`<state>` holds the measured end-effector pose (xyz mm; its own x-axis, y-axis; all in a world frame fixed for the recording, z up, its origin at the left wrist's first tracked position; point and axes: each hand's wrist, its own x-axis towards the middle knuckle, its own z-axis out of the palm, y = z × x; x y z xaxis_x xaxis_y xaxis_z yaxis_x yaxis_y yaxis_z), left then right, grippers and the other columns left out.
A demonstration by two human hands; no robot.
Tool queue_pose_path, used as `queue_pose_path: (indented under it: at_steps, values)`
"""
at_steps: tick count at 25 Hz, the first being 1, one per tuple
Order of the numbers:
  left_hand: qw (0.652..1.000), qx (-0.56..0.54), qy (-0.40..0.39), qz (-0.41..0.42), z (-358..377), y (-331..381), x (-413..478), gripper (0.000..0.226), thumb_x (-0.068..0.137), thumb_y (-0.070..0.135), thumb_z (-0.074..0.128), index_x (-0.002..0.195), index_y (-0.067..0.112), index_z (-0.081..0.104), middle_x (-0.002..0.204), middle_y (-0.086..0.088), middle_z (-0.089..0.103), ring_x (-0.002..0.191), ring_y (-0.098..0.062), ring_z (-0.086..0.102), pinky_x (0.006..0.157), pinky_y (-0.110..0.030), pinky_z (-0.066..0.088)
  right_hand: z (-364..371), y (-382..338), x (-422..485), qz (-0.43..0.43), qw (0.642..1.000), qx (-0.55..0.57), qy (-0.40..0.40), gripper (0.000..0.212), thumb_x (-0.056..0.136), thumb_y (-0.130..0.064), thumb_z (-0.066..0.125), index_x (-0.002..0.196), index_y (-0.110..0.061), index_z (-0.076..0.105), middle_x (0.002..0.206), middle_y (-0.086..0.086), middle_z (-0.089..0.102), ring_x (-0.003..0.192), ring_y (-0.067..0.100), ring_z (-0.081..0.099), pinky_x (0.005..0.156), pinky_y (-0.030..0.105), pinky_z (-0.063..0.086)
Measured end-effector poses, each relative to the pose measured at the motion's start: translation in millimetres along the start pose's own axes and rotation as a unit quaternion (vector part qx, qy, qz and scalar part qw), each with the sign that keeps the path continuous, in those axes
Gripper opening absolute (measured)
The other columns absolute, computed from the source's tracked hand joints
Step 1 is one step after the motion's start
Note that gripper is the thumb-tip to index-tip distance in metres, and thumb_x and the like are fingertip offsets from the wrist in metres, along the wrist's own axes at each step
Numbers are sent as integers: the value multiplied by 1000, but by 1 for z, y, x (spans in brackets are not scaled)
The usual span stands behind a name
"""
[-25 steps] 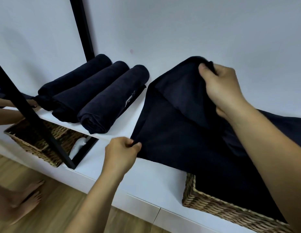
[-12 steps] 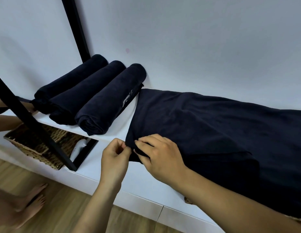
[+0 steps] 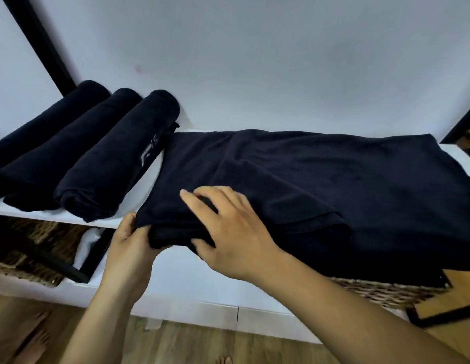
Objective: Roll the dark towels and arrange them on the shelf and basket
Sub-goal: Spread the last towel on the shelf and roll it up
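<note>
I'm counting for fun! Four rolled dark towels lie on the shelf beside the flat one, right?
Not four. The head view shows three rolled towels lying side by side on the shelf, left of the flat towel.

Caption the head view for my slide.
Left hand and right hand grip a flat dark towel beside three rolled towels.
</note>
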<state>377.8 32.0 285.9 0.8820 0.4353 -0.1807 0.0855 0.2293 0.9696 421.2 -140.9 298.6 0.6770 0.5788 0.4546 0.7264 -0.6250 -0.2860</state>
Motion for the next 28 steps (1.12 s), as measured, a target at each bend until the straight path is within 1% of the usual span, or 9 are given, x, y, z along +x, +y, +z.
queue_pose_path:
  at_steps: [6,9,12,15,17,19,21,24,28]
  values:
    - [999,-28,21,-40,-9,-6,6,24,98,6,52,119,-3,58,102,-9,69,100,-33,64,93,-51,54,-98,119,-134,258,964,-40,-41,89,79,-67,55,152,-21,33,151,-3,40,144,13,28,118,45,29]
    - [996,67,45,-41,-2,-25,-4,16,100,14,50,101,8,65,91,-5,64,87,-22,62,95,-50,52,-86,130,-155,246,955,-146,-80,77,87,-64,51,148,-17,42,152,1,43,146,21,29,121,51,21]
    - [996,53,59,-41,12,-35,-15,6,100,15,53,101,11,57,96,-1,64,95,-16,66,100,-45,49,-61,115,-137,220,964,-147,-6,56,87,-43,47,130,-12,62,139,3,57,135,24,46,116,52,30]
    - [992,-90,39,-77,18,-36,-10,35,96,15,60,128,5,48,117,-6,70,106,-20,70,93,-42,52,-69,107,-118,188,970,-72,134,37,88,-26,47,110,-9,70,114,3,71,109,20,62,104,28,40]
    - [991,-93,40,-81,19,-36,-9,40,95,16,62,130,1,48,119,-9,70,105,-21,70,87,-40,58,-76,109,-119,87,976,-97,176,31,85,-9,46,104,-4,71,111,7,72,107,19,60,102,21,38]
    - [992,-81,46,-80,14,-33,-8,26,99,18,57,117,1,58,114,-8,73,105,-22,70,79,-36,61,-73,120,-131,-48,979,-166,109,27,83,-1,50,103,-6,68,113,12,71,110,24,59,104,33,41]
    - [991,-72,75,-84,9,-28,-8,18,103,18,50,100,6,63,104,-6,73,105,-26,69,72,-39,62,-67,132,-145,-92,977,-192,10,33,73,-2,64,105,-11,62,114,13,70,111,28,58,101,39,41]
    - [988,-53,120,-76,9,-20,-5,25,104,9,43,89,17,61,102,-3,68,100,-30,65,78,-50,58,-80,143,-154,-66,984,-164,30,30,75,-6,55,100,-7,71,109,13,71,105,27,59,96,38,43]
    - [993,-58,93,-47,9,-9,-1,31,102,6,45,130,17,55,122,-6,67,103,-27,68,70,-41,60,-105,149,-157,95,979,-183,8,55,67,-4,69,122,-4,65,129,12,63,120,30,58,101,47,48]
